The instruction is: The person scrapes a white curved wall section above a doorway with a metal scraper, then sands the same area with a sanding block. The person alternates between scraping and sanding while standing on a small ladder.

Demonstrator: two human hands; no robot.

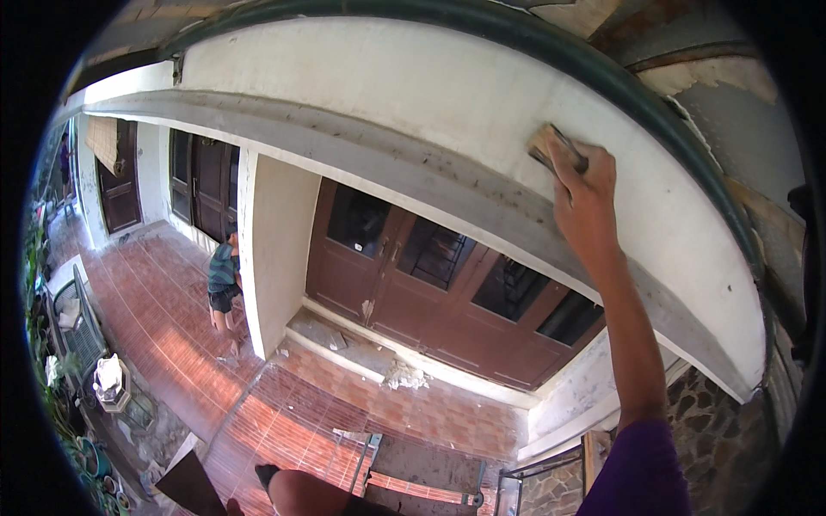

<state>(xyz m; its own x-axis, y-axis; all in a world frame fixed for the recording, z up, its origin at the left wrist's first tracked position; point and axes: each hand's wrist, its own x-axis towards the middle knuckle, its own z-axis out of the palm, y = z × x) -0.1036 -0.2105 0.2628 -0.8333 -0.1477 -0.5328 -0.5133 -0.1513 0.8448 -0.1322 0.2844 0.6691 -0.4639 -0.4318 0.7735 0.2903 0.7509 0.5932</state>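
My right hand is raised high on the right, its fingers closed around a small light brown block with dark edges. The block lies against the white wall band, above a grey ledge. Whether it is a sanding block or a brush I cannot make out. At the lower edge, a skin-coloured tip, perhaps of my left hand, shows beside a dark flat panel; its fingers are mostly hidden. My bare knee is close by.
A dark green pipe curves above the wall. Far below are a red tiled floor, brown doors, debris and a metal frame. A person stands by a pillar. Plants and a bench line the left.
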